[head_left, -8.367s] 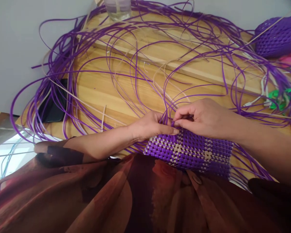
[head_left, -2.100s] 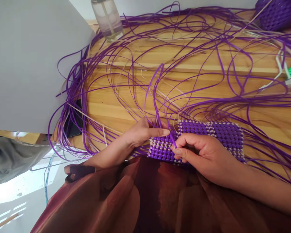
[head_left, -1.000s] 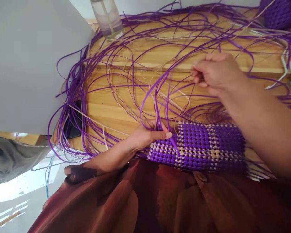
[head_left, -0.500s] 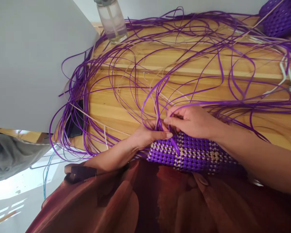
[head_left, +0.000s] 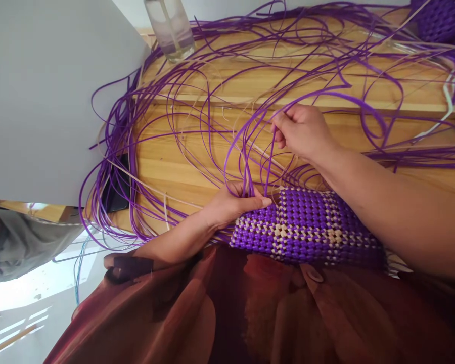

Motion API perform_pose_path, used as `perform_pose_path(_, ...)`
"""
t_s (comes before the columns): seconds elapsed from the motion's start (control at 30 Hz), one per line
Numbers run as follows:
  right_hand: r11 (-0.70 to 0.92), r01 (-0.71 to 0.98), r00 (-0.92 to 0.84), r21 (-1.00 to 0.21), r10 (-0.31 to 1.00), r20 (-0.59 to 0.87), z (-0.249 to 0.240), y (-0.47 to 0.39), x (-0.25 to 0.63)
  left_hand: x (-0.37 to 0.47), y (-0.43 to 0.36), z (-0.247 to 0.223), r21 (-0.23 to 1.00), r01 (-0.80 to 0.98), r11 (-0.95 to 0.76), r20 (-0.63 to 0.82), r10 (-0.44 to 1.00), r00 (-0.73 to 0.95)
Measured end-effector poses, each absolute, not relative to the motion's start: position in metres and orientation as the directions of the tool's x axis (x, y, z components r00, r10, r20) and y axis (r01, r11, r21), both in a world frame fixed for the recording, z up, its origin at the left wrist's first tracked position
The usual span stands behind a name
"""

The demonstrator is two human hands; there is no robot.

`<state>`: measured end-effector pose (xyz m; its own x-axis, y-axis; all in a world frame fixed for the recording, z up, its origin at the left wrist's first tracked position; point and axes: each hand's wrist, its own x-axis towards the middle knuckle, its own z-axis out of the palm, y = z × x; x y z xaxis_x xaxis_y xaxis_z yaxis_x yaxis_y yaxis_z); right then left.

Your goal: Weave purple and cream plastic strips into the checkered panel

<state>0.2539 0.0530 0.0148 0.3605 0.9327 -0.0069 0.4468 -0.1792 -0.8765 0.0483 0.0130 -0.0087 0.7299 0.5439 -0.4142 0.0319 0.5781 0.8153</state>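
Note:
A purple and beige woven piece [head_left: 307,222] lies at the table's near edge, against my clothing. My left hand [head_left: 240,202] is closed on its upper left corner, thumb on top, where several loose strips rise between the fingers. Above and to the right, my right hand [head_left: 298,130] pinches a purple strip [head_left: 269,167] that runs up from the weave near my left thumb. Beyond the right fingers this strip bends away in a wide loop to the right. My left fingertips are partly hidden behind the strips.
Long loose purple and beige strips [head_left: 117,131] sprawl over the wooden table [head_left: 163,162]. At the back left stands a clear bottle [head_left: 170,30] with liquid. A purple woven basket [head_left: 440,20] sits at the back right. A dark flat object [head_left: 117,189] lies under strips at left.
My right hand has moved up and away from the weave, drawing the purple strip upward. My left hand stays at the corner. The loose strip end over the weave no longer shows.

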Motion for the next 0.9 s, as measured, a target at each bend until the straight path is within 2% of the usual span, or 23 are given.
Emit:
perform_pose_path(0.07, -0.164, 0.594, 0.344, -0.788, 0.937, 0.064, 0.008, 0.063, 0.258, 0.049, 0.013, -0.01, 0.841, 0.062, 0.538, -0.406, 0.551, 0.729)
perform_pose_path(0.13, -0.213, 0.684, 0.357, -0.698, 0.932, 0.066, 0.002, 0.072, 0.262, 0.049, 0.014, -0.01, 0.864, 0.091, 0.495, -0.396, 0.557, 0.73)
perform_pose_path(0.27, -0.339, 0.715, 0.37, -0.612, 0.926, -0.081, 0.003, 0.074, 0.275, 0.04, 0.02, -0.006, 0.908, 0.135, 0.397, -0.348, 0.534, 0.771)
perform_pose_path(0.37, -0.32, 0.748, 0.285, -0.582, 0.946, -0.153, 0.017, 0.048, 0.289, 0.028, 0.03, -0.001, 0.923, 0.162, 0.349, -0.301, 0.393, 0.869)
perform_pose_path(0.43, -0.238, 0.834, 0.184, -0.498, 0.971, -0.155, 0.028, 0.019, 0.294, 0.021, 0.034, 0.001, 0.92, 0.177, 0.35, -0.294, 0.32, 0.901)
perform_pose_path(0.47, -0.1, 0.915, 0.064, -0.392, 0.993, -0.103, 0.034, 0.003, 0.292, 0.02, 0.036, 0.002, 0.915, 0.188, 0.358, -0.305, 0.306, 0.902)
perform_pose_path(0.53, 0.22, 0.947, -0.215, -0.236, 0.976, 0.045, 0.042, -0.028, 0.281, 0.019, 0.035, 0.002, 0.9, 0.197, 0.389, -0.336, 0.329, 0.882)
perform_pose_path(0.57, 0.311, 0.925, -0.291, -0.218, 0.949, 0.12, 0.046, -0.042, 0.272, 0.021, 0.033, 0.001, 0.895, 0.191, 0.404, -0.348, 0.363, 0.865)
perform_pose_path(0.63, 0.432, 0.858, -0.372, -0.279, 0.896, 0.243, 0.05, -0.064, 0.25, 0.025, 0.028, -0.002, 0.89, 0.153, 0.431, -0.354, 0.439, 0.826)
perform_pose_path(0.7, 0.568, 0.747, -0.494, -0.346, 0.822, 0.283, 0.05, -0.074, 0.228, 0.028, 0.022, -0.006, 0.888, 0.1, 0.449, -0.344, 0.504, 0.792)
perform_pose_path(0.8, 0.682, 0.674, -0.623, -0.286, 0.732, 0.277, 0.043, -0.074, 0.207, 0.03, 0.015, -0.011, 0.875, 0.077, 0.478, -0.378, 0.574, 0.726)
perform_pose_path(0.9, 0.624, 0.761, -0.573, -0.18, 0.776, 0.264, 0.034, -0.068, 0.204, 0.03, 0.012, -0.01, 0.832, 0.073, 0.55, -0.439, 0.572, 0.693)
